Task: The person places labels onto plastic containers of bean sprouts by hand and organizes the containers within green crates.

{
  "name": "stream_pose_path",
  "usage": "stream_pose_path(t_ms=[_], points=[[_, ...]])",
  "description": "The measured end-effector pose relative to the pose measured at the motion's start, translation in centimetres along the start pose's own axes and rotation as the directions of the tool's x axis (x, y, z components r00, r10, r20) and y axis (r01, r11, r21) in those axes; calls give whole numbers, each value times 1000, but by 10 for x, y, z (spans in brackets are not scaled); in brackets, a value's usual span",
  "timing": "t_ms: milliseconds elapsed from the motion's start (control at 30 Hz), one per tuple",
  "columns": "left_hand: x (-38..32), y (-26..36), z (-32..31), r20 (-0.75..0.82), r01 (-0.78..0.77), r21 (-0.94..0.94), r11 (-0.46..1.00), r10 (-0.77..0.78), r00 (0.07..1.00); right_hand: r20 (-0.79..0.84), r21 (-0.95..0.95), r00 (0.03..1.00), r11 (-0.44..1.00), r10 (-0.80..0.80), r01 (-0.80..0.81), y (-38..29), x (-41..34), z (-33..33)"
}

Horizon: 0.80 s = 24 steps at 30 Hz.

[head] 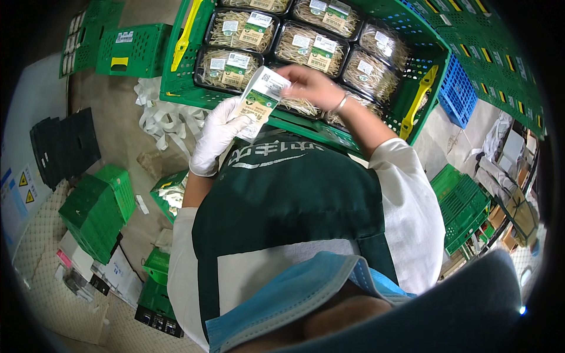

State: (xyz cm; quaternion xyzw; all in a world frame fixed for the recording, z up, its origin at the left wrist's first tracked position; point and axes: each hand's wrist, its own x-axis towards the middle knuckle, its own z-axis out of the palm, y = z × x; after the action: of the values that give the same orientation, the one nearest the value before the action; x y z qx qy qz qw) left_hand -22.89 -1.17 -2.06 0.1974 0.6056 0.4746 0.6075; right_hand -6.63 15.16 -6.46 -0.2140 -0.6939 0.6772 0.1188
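Observation:
My left hand (220,132), in a white glove, holds a strip of printed paper labels (260,103) in front of the crate. The strip is green, white and tan and bends over at its top. My bare right hand (311,86), slightly blurred, pinches the strip's upper right edge; a bracelet circles the wrist. Beyond both hands, black plastic trays of bean sprouts (311,47) under clear film sit in rows inside a green plastic crate (282,121). Several trays bear green-and-tan labels; some on the right, such as one tray (371,73), show only a small white sticker.
Crumpled white backing strips (163,117) lie on the floor left of the crate. Green crates (132,50) stand at upper left, others (95,216) at lower left. A blue crate (458,92) and stacked green crates (490,57) are at right.

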Motion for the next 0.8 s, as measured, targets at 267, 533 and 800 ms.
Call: stream_pose_path(t_ms=[267, 533, 800], points=[[4, 3, 21, -23, -163, 172, 971, 169, 985, -104, -245, 993, 969, -62, 35, -33, -34, 46], [-29, 11, -15, -166, 168, -4, 986, -167, 972, -126, -654, 958, 704, 258, -276, 39, -6, -59], [-38, -5, -18, -110, 75, -76, 994, -83, 990, -217, -951, 933, 153, 287, -268, 101, -20, -14]])
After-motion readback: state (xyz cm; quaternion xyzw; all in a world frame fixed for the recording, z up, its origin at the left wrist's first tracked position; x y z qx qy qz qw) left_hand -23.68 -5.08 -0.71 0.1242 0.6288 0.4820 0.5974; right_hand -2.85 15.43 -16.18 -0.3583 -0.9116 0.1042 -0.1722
